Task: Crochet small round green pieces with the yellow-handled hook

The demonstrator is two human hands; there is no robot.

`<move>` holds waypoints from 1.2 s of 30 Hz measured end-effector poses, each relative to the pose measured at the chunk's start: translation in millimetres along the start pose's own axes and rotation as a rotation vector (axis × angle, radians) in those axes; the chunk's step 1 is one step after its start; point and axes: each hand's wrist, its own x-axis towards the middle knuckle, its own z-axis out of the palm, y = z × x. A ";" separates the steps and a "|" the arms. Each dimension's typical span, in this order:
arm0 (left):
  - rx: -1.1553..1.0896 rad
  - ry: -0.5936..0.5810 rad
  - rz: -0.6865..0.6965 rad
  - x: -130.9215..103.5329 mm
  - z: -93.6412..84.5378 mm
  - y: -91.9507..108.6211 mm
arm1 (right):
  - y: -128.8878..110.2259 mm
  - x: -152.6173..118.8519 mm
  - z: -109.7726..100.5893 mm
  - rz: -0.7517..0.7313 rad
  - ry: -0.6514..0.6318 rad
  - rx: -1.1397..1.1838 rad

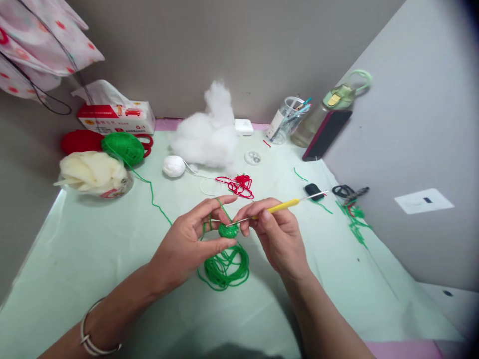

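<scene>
A small round green crocheted piece (228, 230) is pinched between the thumb and fingers of my left hand (190, 239), and green yarn runs over and around those fingers. My right hand (279, 234) grips a crochet hook (283, 206) by its yellow handle. The hook's metal tip touches the top of the green piece, and its other metal end points to the right. Beneath the hands, a loose coil of green yarn (227, 267) lies on the pale green tabletop (157, 324).
At the left are a green yarn ball (122, 148), red yarn (81, 142), a bag-like container (93, 174) and a tissue box (116, 117). White stuffing (205, 134), white yarn (173, 166) and tangled red yarn (241, 186) lie ahead. A bottle (310, 124) and phone (327, 135) stand right.
</scene>
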 end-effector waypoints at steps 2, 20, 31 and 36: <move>0.021 -0.003 -0.008 -0.1 -1.0 -0.2 | -2.5 0.4 -2.1 0.011 -0.016 -0.005; 0.332 0.096 0.154 0.7 1.3 -6.0 | -14.0 -4.5 0.1 -0.217 -0.117 -0.554; 0.337 0.094 0.148 4.4 -0.3 -8.4 | -12.0 -1.8 -2.4 -0.232 -0.157 -0.590; 0.180 0.170 0.097 3.3 2.4 -6.0 | -2.6 -6.5 2.7 -0.622 -0.147 -0.987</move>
